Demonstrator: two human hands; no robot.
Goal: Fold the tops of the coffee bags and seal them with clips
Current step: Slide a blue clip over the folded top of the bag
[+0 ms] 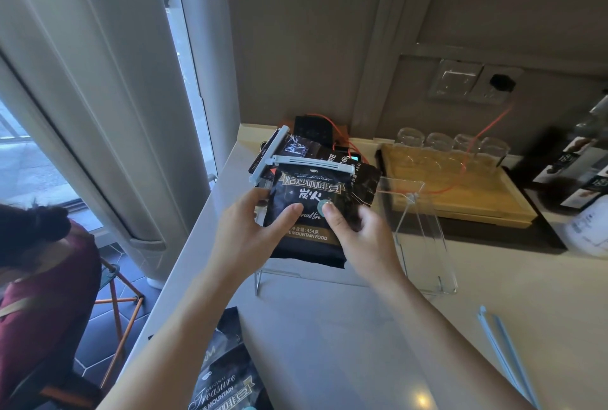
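Observation:
A black coffee bag (pixel 309 192) with a folded top stands in a clear acrylic rack (pixel 424 245), a white clip (pixel 312 164) clamped across its fold. My left hand (pixel 253 232) grips the bag's left edge, thumb on its front. My right hand (pixel 355 235) holds its right side, thumb on the round valve. Behind it leans a second black bag (pixel 296 146) with another white clip (pixel 269 154) on its top. A third coffee bag (pixel 227 373) lies flat at the counter's near edge. A loose pale blue clip (pixel 508 357) lies on the counter at the right.
A wooden tray (pixel 460 192) with several upturned glasses sits behind the rack, an orange cable (pixel 480 133) running to a wall socket. Boxes and a white bottle (pixel 585 228) stand at far right. A person in dark red (pixel 42 278) sits below the counter's left edge.

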